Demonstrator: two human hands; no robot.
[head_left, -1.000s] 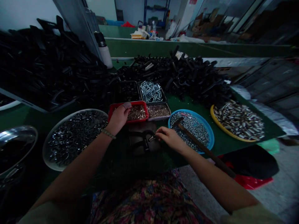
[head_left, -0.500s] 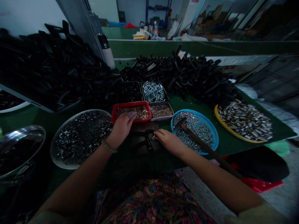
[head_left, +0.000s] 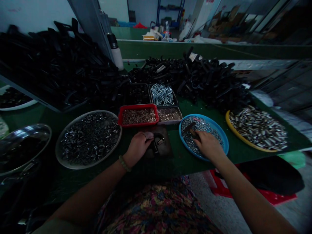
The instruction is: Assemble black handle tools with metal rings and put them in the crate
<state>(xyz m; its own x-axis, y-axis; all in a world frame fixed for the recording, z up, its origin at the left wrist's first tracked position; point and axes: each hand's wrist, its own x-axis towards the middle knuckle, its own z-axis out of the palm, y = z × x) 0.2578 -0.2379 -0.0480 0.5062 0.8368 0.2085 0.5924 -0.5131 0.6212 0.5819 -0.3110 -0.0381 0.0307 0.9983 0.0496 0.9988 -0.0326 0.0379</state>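
My left hand rests on a dark block at the table's front edge. Its fingers are curled and pressed on a small black part with a metal piece lying on that block. My right hand is over the blue dish of small silver pieces, closed around the handle of a hammer. The hammer's head points left over the dish; the handle is hidden under my hand and forearm.
Behind the block stand a red tray of pins, a small tray of brownish pins and a tray of silver screws. A clear dish of dark rings is left, a yellow dish of metal cylinders right. Black parts pile up behind.
My left hand came back from the red tray to the black part on the block. My right hand left that part, moved right to the blue dish and took hold of the hammer.
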